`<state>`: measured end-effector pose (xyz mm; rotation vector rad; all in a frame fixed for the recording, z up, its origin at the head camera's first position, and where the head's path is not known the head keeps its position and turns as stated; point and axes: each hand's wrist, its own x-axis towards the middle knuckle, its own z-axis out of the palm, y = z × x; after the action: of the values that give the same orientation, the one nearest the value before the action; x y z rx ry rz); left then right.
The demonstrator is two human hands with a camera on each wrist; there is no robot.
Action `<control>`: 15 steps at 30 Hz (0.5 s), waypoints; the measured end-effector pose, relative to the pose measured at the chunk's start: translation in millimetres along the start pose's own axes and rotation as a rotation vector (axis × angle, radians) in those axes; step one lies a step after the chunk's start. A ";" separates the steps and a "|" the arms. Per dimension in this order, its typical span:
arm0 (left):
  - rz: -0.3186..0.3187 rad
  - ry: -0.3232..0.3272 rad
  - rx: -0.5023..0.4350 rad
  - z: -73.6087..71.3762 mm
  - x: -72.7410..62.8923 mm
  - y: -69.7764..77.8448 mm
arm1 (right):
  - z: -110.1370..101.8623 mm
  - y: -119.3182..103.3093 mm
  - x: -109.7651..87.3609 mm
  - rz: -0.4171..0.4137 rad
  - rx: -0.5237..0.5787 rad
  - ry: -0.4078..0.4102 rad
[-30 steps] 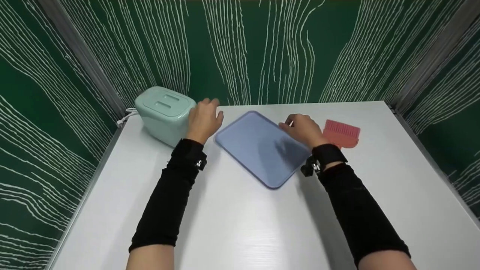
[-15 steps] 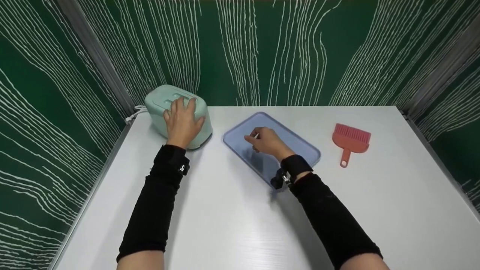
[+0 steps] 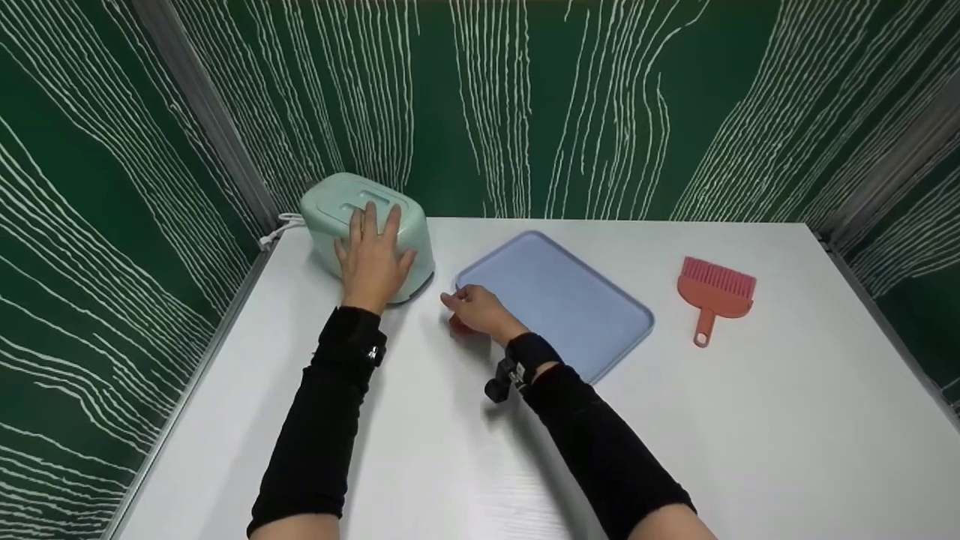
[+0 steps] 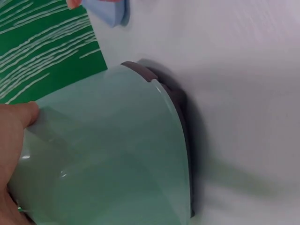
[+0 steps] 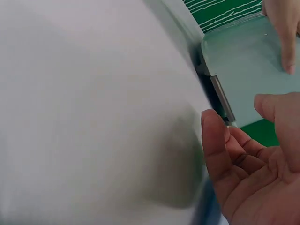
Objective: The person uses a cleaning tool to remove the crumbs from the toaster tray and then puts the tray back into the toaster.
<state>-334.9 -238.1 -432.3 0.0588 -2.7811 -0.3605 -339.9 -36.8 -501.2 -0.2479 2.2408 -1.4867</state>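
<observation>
On toaster (image 3: 412, 229), spread left hand (image 3: 372, 262); right hand's (image 5: 260, 176) empty palm, right wrist view only.

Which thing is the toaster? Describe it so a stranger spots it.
On the white table, look toward the far left corner. The toaster stands there, rounded and pale green. Unlike the flat blue tray and red brush, it stands tall.

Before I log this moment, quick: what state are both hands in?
Left hand: open, fingers spread on the mint-green toaster.
Right hand: open, fingers loosely curled, thumb apart, nothing visibly held.
</observation>
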 end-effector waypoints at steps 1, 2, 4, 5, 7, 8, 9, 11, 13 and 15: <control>0.001 0.005 -0.003 0.5 -0.1 -0.1 | 4.4 0.5 3.0 0.016 0.067 -0.003; 0.005 0.013 -0.005 0.9 -0.1 -0.3 | 8.5 0.8 6.3 0.025 0.128 -0.004; 0.012 0.033 -0.005 1.6 -0.2 -1.4 | 17.3 -0.9 10.8 0.043 0.255 -0.010; 0.015 0.043 -0.004 1.7 -0.5 -2.0 | 22.0 -1.9 13.4 0.047 0.314 -0.015; 0.019 0.059 0.001 1.8 -0.6 -2.7 | 30.4 -4.5 18.7 0.049 0.386 -0.020; 0.020 0.068 0.002 1.9 -0.7 -2.9 | 34.1 -6.0 21.2 0.052 0.409 -0.025; 0.021 0.075 0.002 2.1 -0.8 -3.0 | 37.4 -7.4 23.4 0.058 0.434 -0.030; 0.024 0.084 -0.001 2.9 -0.9 -3.0 | 43.3 -8.6 28.1 0.074 0.478 -0.029; 0.024 0.087 -0.004 4.2 -1.1 -3.3 | 47.9 -9.1 32.0 0.093 0.519 -0.020; 0.020 0.086 -0.005 5.7 -1.7 -3.9 | 52.3 -8.4 35.8 0.100 0.558 -0.010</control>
<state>-335.2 -240.4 -439.1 0.0443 -2.6937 -0.3509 -348.8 -97.3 -519.9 0.0309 1.7091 -1.9653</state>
